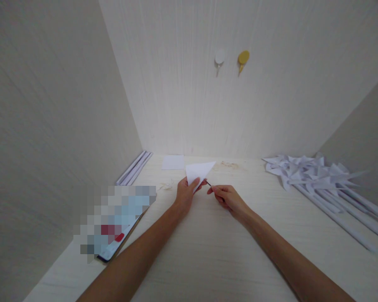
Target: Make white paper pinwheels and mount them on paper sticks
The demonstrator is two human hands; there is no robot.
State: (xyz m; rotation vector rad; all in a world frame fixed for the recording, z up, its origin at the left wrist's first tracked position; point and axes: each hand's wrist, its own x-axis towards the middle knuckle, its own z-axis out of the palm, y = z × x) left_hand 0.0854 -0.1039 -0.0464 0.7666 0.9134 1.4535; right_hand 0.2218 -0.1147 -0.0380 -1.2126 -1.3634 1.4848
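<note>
My left hand (186, 193) pinches a white sheet of paper folded into a triangle (199, 171) and holds it up above the pale desk (208, 247). Its long point aims right. My right hand (227, 197) is closed in a pinch just right of the triangle, gripping a thin dark object (208, 183) whose tip touches the paper's lower edge. I cannot tell what that thin object is.
A flat white paper square (173, 162) lies by the back wall. Rolled white paper sticks (135, 168) rest in the left corner. A pile of white paper pinwheels on long sticks (318, 178) fills the right side. A blurred tablet (118, 222) lies at left. Two hooks (232, 59) hang on the wall.
</note>
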